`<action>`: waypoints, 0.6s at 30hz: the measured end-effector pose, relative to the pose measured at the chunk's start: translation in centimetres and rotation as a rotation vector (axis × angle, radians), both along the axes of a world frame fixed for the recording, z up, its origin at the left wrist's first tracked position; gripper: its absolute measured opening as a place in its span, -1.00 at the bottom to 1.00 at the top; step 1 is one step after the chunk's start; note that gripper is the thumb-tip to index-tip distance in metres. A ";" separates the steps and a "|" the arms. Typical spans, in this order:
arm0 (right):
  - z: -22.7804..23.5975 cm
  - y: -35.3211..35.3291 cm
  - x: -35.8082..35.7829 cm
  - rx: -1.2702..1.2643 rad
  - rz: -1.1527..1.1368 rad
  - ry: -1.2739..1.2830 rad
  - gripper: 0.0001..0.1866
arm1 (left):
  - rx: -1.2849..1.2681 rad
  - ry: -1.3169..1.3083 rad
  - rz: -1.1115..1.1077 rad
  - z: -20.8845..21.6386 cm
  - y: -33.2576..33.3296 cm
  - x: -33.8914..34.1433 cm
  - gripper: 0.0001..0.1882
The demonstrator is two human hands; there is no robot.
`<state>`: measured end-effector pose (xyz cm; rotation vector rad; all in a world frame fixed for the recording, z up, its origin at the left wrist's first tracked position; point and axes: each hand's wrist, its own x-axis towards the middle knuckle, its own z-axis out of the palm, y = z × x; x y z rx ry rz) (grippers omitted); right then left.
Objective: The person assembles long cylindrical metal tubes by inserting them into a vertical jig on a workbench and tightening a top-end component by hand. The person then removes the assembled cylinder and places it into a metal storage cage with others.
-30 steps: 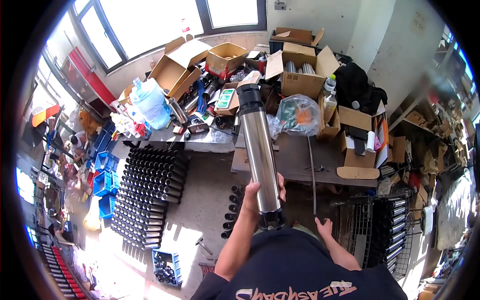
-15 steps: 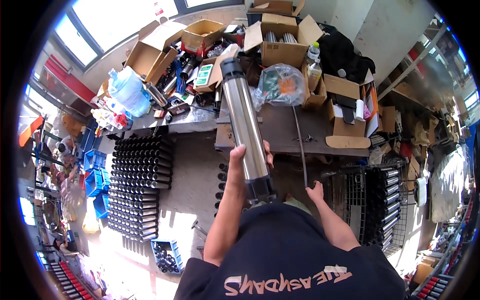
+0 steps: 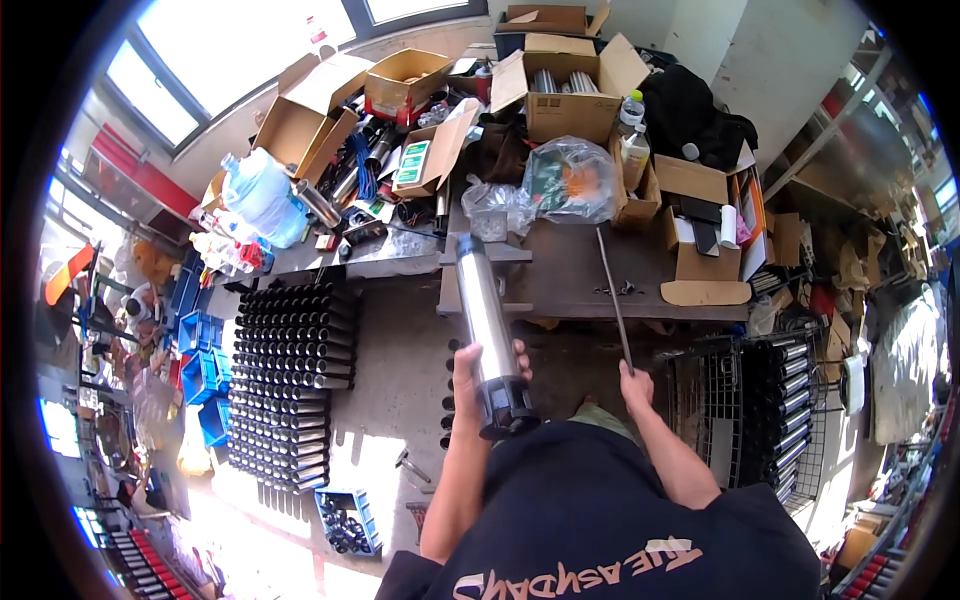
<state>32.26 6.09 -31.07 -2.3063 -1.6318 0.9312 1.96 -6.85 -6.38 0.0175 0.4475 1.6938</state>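
My left hand (image 3: 466, 380) is wrapped round the lower part of a shiny metal cylinder (image 3: 482, 310) with black ends. The cylinder slants away from me; its far end is over a grey metal fixture (image 3: 512, 256) at the bench edge, and whether they touch I cannot tell. Its slotted black near end (image 3: 508, 405) is close to my body. In my right hand (image 3: 637, 388), closed round its near end, is a long thin metal rod (image 3: 614, 300). The rod's far tip reaches over the bench, near a clear plastic bag (image 3: 570, 180) with green and orange contents.
The dark bench (image 3: 570, 270) bears open cardboard boxes (image 3: 570, 110), a blue water jug (image 3: 262, 198) and loose parts. Stacked black-ended tubes (image 3: 285, 390) stand on the floor at left, beside blue crates (image 3: 205, 375). A wire cage (image 3: 705, 400) with more tubes is at right.
The cylinder has come down toward the bench edge, its far end lower in view, with my left hand lower too. The rod is still in my right hand, slightly shifted. The view has tilted a little.
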 end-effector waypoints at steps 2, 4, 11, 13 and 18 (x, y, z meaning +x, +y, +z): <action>3.3 -4.2 2.7 0.135 -0.004 -0.050 -0.48 | -0.046 -0.123 0.007 -0.6 0.0 0.6 -0.42; 4.9 -6.9 6.1 0.309 0.023 -0.096 -0.52 | -0.063 -0.198 -0.008 -0.5 1.1 0.8 -0.42; 14.0 -0.7 5.8 0.630 0.267 0.254 -0.70 | -0.121 -0.625 0.134 0.8 8.5 -5.1 -0.33; 16.2 3.1 4.4 0.643 0.375 0.263 -0.73 | -0.210 -0.521 0.183 1.3 10.9 -8.8 -0.32; 21.0 12.3 1.2 0.900 0.643 0.257 -0.76 | -0.277 -0.399 -0.033 3.0 14.2 -12.1 -0.45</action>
